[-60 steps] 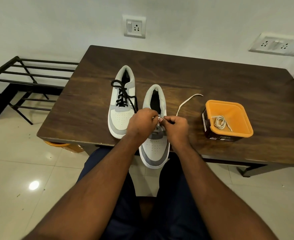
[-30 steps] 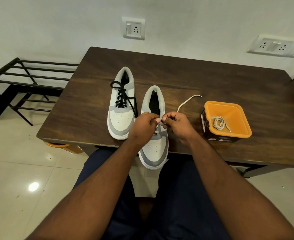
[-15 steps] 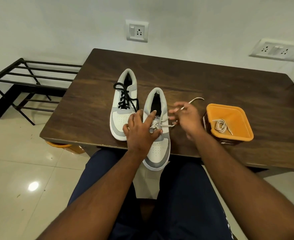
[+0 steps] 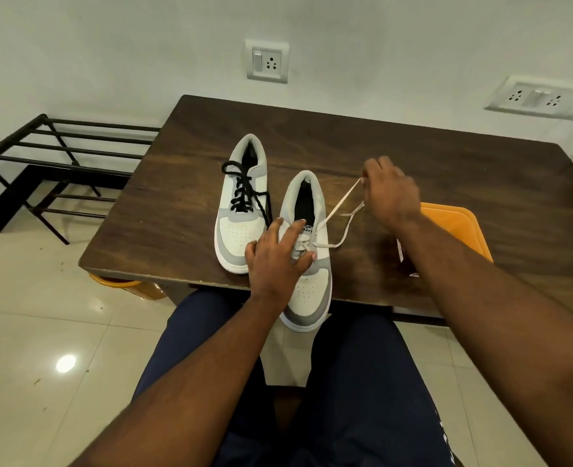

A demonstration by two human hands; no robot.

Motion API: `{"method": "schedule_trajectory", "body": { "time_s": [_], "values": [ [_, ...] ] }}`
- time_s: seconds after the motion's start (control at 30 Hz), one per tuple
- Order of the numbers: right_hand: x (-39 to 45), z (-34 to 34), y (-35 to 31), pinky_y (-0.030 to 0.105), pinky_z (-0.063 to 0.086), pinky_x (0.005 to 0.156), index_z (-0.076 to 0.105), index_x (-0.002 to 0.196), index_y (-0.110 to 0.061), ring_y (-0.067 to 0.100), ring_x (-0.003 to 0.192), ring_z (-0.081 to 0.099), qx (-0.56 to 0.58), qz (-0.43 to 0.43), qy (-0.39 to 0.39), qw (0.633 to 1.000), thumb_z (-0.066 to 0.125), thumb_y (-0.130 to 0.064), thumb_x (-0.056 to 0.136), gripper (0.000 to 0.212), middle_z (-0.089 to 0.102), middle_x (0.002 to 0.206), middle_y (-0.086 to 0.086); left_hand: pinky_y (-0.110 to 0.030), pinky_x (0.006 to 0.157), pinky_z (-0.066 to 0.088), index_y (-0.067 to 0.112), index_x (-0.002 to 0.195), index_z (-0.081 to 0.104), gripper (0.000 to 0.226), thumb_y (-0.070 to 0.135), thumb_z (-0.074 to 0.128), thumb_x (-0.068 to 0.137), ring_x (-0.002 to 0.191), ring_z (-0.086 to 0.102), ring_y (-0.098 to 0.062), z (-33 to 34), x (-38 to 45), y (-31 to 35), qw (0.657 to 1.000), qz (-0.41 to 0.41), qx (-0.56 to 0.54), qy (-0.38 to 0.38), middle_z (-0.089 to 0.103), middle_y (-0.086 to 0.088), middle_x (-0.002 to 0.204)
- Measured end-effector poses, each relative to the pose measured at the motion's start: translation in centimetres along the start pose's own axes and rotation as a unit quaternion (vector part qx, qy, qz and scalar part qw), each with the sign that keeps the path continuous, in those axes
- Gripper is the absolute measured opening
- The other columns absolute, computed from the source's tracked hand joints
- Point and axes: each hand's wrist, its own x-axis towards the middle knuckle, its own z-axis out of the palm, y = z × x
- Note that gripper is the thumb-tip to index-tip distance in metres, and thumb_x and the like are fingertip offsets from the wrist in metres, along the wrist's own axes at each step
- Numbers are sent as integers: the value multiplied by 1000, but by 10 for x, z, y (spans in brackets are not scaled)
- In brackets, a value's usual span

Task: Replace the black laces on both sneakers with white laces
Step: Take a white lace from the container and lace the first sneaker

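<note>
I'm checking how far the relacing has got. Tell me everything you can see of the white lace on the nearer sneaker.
The white lace is a flat, cream-white cord, cloth by the look of it. It is threaded only through the lowest eyelets of the nearer sneaker, whose upper eyelets stand bare. One length runs taut up to the right hand, which pinches it above the table. The other end curves slack beside the shoe. The left hand rests on the sneaker by the threaded part.

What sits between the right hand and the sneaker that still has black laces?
The near sneaker lies between them, with the left hand resting on it. The right hand pinches the white lace; the black-laced sneaker sits further left.
</note>
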Motion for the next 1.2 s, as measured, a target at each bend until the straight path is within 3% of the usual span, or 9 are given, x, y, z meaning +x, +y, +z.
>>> {"method": "schedule_trajectory", "body": {
  "time_s": [0.1,0.3,0.47,0.63,0.83,0.9,0.97,1.1,1.2],
  "values": [
    [6,4,-5,42,45,69,42,108,-15,35,85,62,3,8,-54,998,39,-19,100,10,64,98,12,-40,104,25,37,142,42,60,49,61,87,133,42,-20,0,-1,0,1000,5,-5,1,40,-3,151],
    [-28,44,-15,44,54,81,40,132,-25,28,87,66,328,185,-50,925,44,-14,97,36,69,99,10,-42,101,31,36,149,26,75,51,63,85,126,48,-19,-1,-1,0,1000,9,-18,16,48,0,142],
    [-96,52,-29,34,51,78,12,149,-36,12,83,64,345,103,-141,922,54,-18,95,71,66,90,-6,-39,102,31,28,152,19,93,48,72,80,121,53,-17,4,-5,0,994,-33,-97,47,56,3,133],
    [-114,42,-34,41,48,81,41,121,-31,9,72,60,305,72,-165,935,57,-15,90,39,61,74,-11,-41,97,37,18,145,36,84,51,73,78,120,52,-18,4,-8,2,992,-37,-101,67,55,-3,133],
    [-111,-10,-65,19,40,45,64,111,-5,13,52,44,704,173,-303,619,44,2,96,26,69,94,11,-34,66,46,13,98,62,40,50,48,96,70,54,-9,3,-22,6,916,-124,-373,80,60,4,78],
    [-105,-17,-69,18,37,45,62,120,-5,10,52,44,750,160,-292,571,42,5,96,32,70,108,10,-35,67,47,10,91,68,42,42,43,101,70,56,-10,-1,-30,9,890,-148,-429,40,66,-4,76],
    [-98,-17,-74,16,36,43,64,117,-6,8,50,48,752,171,-252,585,49,7,92,31,71,108,10,-31,63,46,8,87,69,50,43,38,103,64,54,-11,-12,-34,12,872,-156,-463,-45,64,-7,71],
    [-84,-9,-76,15,40,41,72,94,-5,4,47,52,646,204,-114,726,70,0,82,13,72,76,4,-17,59,39,9,80,65,38,29,43,104,57,45,-3,-32,-33,20,876,-92,-430,-198,55,5,64],
    [-77,-2,-63,16,42,45,71,83,-14,0,50,55,593,219,-35,774,72,-3,82,12,69,69,-2,-18,60,37,4,83,61,32,24,46,103,59,44,-3,-42,-25,13,872,-110,-431,-204,56,9,65]
  ]
}}
